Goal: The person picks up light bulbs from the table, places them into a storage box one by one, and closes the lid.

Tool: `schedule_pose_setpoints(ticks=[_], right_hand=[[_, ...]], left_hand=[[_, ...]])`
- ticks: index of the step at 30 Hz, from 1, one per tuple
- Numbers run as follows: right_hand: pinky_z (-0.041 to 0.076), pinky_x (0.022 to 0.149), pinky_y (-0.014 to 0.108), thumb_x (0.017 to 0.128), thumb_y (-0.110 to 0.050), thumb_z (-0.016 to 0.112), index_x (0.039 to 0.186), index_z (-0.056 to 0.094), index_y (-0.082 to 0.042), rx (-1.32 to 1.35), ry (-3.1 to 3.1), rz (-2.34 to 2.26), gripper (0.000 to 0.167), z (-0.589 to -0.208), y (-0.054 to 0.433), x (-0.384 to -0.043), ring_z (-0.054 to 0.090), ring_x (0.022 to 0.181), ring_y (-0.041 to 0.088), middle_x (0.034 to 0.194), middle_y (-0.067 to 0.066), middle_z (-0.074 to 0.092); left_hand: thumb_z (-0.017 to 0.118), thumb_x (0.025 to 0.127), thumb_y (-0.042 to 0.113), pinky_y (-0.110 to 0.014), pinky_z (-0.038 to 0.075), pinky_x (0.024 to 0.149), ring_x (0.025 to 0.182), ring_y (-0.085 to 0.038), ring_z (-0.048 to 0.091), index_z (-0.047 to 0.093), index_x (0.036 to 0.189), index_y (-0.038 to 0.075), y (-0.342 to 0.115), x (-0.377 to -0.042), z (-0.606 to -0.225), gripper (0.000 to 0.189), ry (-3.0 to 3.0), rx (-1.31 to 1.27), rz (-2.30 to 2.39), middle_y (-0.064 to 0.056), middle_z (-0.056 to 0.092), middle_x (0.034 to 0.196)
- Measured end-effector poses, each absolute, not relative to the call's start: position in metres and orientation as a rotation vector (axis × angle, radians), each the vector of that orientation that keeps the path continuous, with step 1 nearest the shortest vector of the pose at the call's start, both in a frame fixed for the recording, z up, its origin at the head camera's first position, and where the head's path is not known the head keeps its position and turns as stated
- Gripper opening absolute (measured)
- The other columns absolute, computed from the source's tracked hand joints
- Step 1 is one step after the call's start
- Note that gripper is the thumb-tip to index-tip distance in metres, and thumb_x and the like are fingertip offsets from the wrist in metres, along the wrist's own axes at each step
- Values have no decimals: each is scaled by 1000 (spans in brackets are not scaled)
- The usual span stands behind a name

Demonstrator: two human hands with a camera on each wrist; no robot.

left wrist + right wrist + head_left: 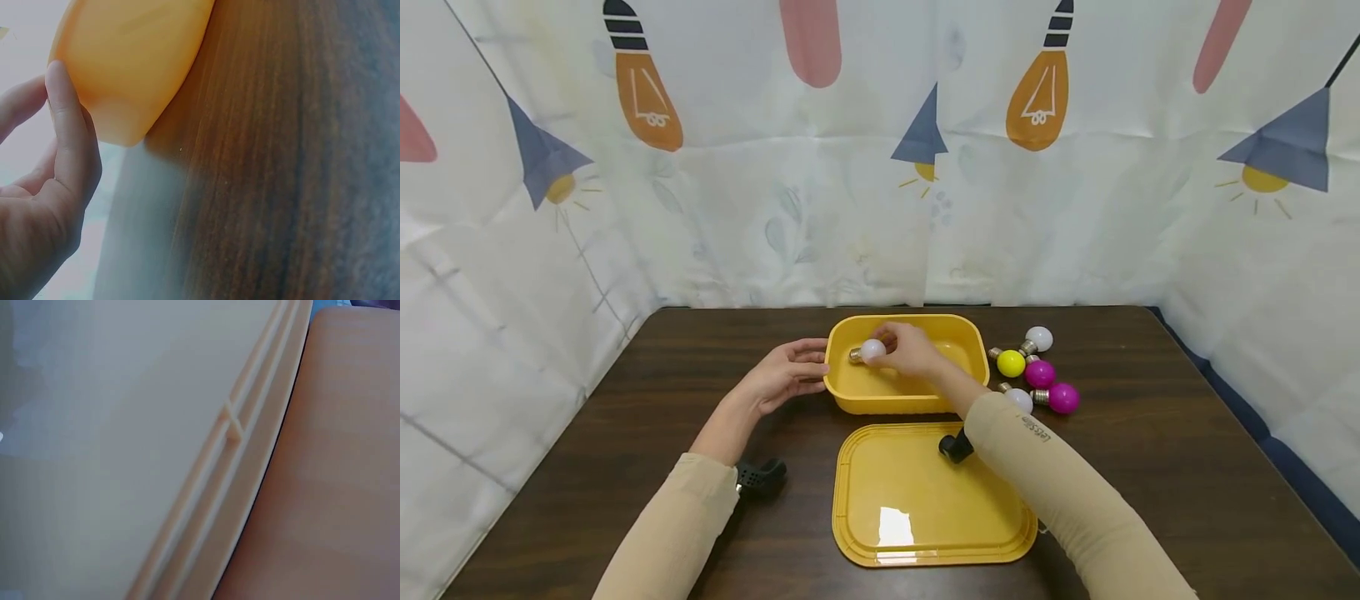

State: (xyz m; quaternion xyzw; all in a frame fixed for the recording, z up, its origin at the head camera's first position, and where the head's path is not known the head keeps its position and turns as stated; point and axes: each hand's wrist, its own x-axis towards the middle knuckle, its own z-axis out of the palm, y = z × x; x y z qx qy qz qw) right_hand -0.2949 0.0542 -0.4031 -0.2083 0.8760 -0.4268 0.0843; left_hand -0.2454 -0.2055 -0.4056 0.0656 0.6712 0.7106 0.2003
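A white light bulb [872,350] with a metal screw base is pinched in my right hand [908,352], low over the inside of a yellow plastic box [951,406]. The base points left. At the box's left end, my left hand [786,372] reaches out with its fingers nearly straight, their tips against the outer wall. Up close in the left wrist view, fingertips [57,72] touch the box wall [134,62] right at its rim. The right wrist view catches the ridged lid edge [240,434] beside the box wall [331,462], with the right hand out of frame.
The flat yellow lid [917,492] lies in front of the box, partly under the right forearm. Right of the box, several bulbs rest together: white [1039,338], yellow [1011,363] and magenta [1063,398]. A patterned curtain [850,208] hangs behind the dark wooden table [737,333].
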Motion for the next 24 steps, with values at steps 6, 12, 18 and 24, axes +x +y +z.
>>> schedule_pose_setpoints(ticks=[6,12,18,24], right_hand=[[54,90,35,88,-13,84,124,65,-3,-635,2606,-1247,41,-402,55,-292,67,101,24,114,13,69],[56,92,37,88,-6,82,126,64,-1,-658,2608,-1259,42,-401,65,-287,68,107,27,121,16,66],[56,92,38,91,-4,78,127,65,1,-717,2590,-1303,39,-392,88,-281,66,112,29,127,15,65],[57,93,39,94,-4,75,129,62,4,-719,2549,-1400,38,-380,111,-276,65,115,29,130,18,62]], left_hand=[[62,102,1,-35,59,89,100,-23,70,32,157,-2,-206,-241,-404,62,1901,160,1971,-31,49,143],[64,101,1,-36,59,89,103,-26,69,35,156,-2,-205,-237,-400,62,1923,141,1950,-30,49,144],[64,101,2,-36,59,89,106,-27,68,35,156,-2,-202,-240,-398,62,1938,145,1943,-28,49,144],[64,101,2,-37,59,89,108,-30,67,36,156,-1,-201,-239,-397,61,1949,139,1935,-28,51,142]])
